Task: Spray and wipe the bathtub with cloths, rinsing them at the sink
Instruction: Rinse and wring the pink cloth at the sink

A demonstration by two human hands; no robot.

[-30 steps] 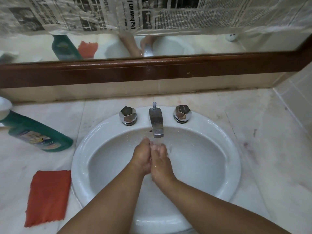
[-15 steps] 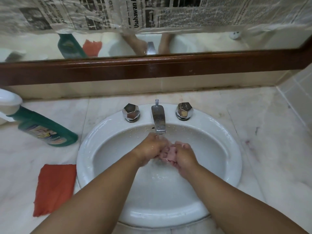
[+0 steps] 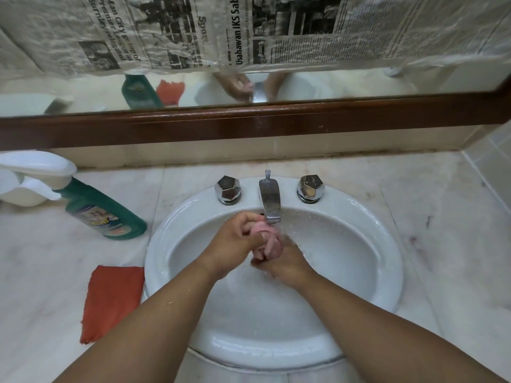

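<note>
- Most of the view is a pale veined marble bench [image 3: 442, 272]. Above it runs a wood-framed mirror [image 3: 359, 84], its upper part covered with sheets of newspaper [image 3: 276, 31].
- One white oval ceramic sink [image 3: 390, 272] is set into the bench, and the rinse takes place here. The bathtub is not in view.
- Both hands are joined over the bowl, right under the spout. The left hand [image 3: 235, 241] curls over the finger end of the right hand [image 3: 284, 264].
    - A second ago they were pressed palm to palm. Half a second ago they lay side by side, slightly parted. Now they are locked in a rubbing clasp.
    - A pale pink mass [image 3: 265, 239] shows between them. I cannot tell whether it is a small wad of cloth or the lighter inner side of the fingers, so I cannot say what, if anything, they clamp.
- One green plastic spray bottle with a white trigger head [image 3: 102, 211] leans on the bench left of the sink, where it was.
- One red-orange square cloth [image 3: 110, 302] lies flat on the bench, its edge touching the sink rim. It has not been picked up in the last second.
    - My reading is that the hands are busy with the rinse, and this cloth has yet to go under the water or back to the tub.
- One chrome tap [image 3: 269, 200] runs water onto the hands. It stands between two faceted chrome knobs [image 3: 228, 189].
</note>
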